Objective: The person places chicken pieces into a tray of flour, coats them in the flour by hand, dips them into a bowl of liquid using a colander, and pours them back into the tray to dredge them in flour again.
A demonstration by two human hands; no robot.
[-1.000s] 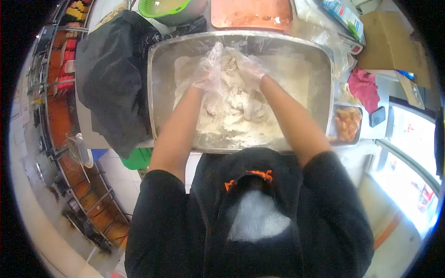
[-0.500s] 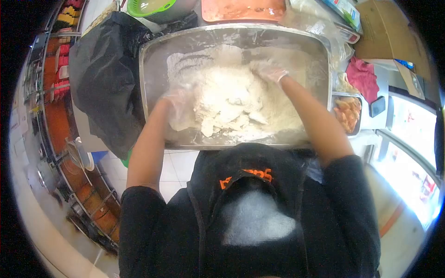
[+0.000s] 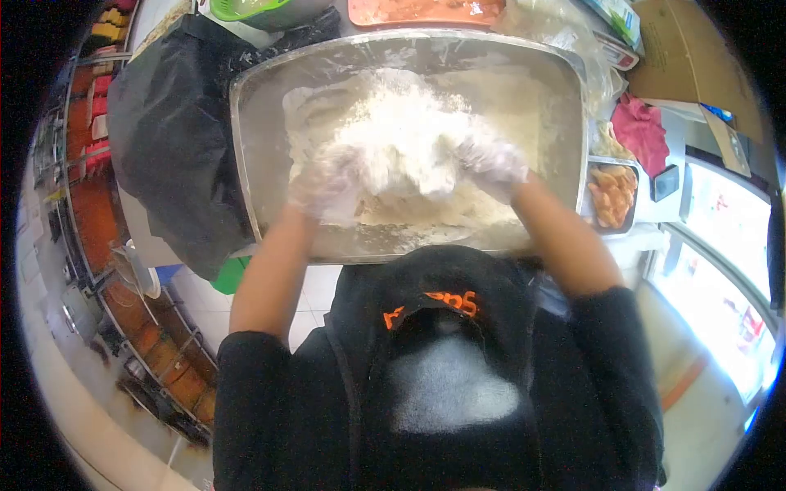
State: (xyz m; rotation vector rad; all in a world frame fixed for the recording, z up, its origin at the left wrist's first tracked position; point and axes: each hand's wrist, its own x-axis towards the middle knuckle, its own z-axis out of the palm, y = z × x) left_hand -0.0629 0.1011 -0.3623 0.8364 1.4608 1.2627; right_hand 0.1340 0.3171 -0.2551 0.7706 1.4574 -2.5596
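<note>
A large metal tub (image 3: pixel 409 36) holds loose white flour (image 3: pixel 524 123) and a heap of flour-coated pieces (image 3: pixel 401 135). In a clear plastic glove, my left hand (image 3: pixel 332 180) is at the left side of the heap. My right hand (image 3: pixel 489 159), also gloved, is at the heap's right side. The heap lies between the two hands and looks lifted above the tub's floor. Motion and flour blur the fingers of both hands, so their grip cannot be made out.
Black plastic (image 3: pixel 176 139) lies left of the tub. Behind stand a green basket (image 3: pixel 250 10) and an orange tray (image 3: pixel 426 11). To the right are a container of raw meat pieces (image 3: pixel 612 196), a pink cloth (image 3: pixel 640 135), a phone (image 3: pixel 665 183) and a cardboard box (image 3: pixel 679 57).
My hands were together at the tub's back, then spread apart. Now they have come inward at the heap's sides, my right hand lower than before, and the heap's pieces have shifted.
</note>
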